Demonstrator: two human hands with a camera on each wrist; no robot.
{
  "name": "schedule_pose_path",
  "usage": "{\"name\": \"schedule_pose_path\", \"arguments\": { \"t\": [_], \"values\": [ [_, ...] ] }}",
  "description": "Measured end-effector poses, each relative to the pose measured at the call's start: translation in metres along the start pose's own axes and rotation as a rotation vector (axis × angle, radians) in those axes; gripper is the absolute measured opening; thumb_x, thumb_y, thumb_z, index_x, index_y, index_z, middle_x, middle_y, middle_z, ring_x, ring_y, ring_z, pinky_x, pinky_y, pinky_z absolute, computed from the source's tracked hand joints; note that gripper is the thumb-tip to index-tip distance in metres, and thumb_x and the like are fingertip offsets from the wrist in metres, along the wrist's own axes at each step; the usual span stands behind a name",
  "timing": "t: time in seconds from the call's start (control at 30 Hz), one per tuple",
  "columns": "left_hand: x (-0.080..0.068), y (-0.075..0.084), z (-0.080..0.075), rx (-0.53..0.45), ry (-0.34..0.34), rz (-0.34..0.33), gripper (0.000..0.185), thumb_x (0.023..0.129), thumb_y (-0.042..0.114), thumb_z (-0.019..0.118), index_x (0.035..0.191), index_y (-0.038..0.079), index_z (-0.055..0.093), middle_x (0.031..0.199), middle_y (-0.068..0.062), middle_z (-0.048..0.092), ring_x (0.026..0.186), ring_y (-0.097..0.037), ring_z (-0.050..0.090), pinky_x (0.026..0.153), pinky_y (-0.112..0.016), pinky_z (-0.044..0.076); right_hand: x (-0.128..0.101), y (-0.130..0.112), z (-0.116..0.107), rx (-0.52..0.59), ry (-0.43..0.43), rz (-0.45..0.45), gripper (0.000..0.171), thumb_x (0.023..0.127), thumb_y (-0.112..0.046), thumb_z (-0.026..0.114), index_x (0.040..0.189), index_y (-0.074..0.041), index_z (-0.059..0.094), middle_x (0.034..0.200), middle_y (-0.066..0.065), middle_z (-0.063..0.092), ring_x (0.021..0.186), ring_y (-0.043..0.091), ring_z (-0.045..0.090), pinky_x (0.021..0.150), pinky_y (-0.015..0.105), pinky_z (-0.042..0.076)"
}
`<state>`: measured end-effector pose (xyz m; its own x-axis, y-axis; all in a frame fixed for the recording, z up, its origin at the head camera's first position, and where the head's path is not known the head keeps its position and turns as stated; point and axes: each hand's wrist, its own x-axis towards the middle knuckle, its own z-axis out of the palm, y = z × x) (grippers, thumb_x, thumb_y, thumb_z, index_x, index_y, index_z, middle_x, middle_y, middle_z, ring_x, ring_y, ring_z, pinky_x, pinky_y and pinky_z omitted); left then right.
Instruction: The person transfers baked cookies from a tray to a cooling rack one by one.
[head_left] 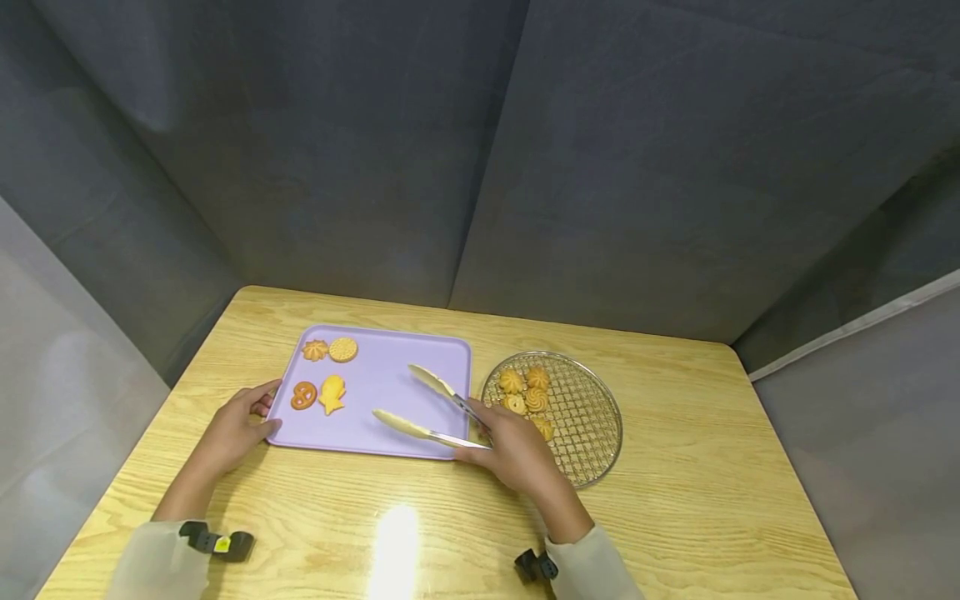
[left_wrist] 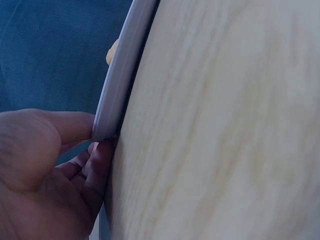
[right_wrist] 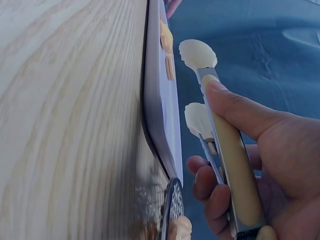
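At the left end of a lilac tray, my left hand holds the rim near the front corner; in the left wrist view its thumb lies along the edge and the fingers curl below. My right hand grips a pair of tongs by the handles. The tongs' pale tips are spread over the tray with nothing between them. On the tray's left side lie a pretzel, a yellow fish-shaped cookie, a round cookie and a star-like cookie.
Right of the tray sits a round wire cooling rack with several piped cookies on its left part; my right hand overlaps its edge. The wooden table backs onto a grey curtain.
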<state>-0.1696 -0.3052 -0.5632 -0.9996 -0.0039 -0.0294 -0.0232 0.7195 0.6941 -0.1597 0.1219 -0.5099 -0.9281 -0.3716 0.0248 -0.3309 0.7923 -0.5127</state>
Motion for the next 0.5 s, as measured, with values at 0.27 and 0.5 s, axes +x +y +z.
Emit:
{"name": "schedule_pose_path", "arguments": {
  "t": [0.27,0.5],
  "values": [
    [0.000,-0.001,-0.001,-0.007,0.002,0.001,0.063,0.092,-0.004,0.069,0.150,-0.008,0.044,0.117,-0.019,0.054,0.106,-0.032,0.052,0.077,-0.026,0.044,0.010,-0.010,0.007,-0.010,-0.043,0.025,0.090,0.079,-0.058,0.081,0.154,-0.016,0.051,0.130,0.011,0.068,0.111,0.030,0.066,0.091,0.050,0.053],
    [-0.001,0.001,-0.001,-0.009,-0.004,-0.002,0.064,0.092,-0.004,0.069,0.150,-0.009,0.044,0.117,-0.020,0.054,0.107,-0.033,0.053,0.077,-0.026,0.045,0.020,-0.018,0.015,-0.031,-0.064,-0.007,0.088,0.081,-0.056,0.081,0.153,-0.016,0.051,0.113,0.006,0.070,0.095,0.020,0.065,0.082,0.041,0.053]
  ]
}}
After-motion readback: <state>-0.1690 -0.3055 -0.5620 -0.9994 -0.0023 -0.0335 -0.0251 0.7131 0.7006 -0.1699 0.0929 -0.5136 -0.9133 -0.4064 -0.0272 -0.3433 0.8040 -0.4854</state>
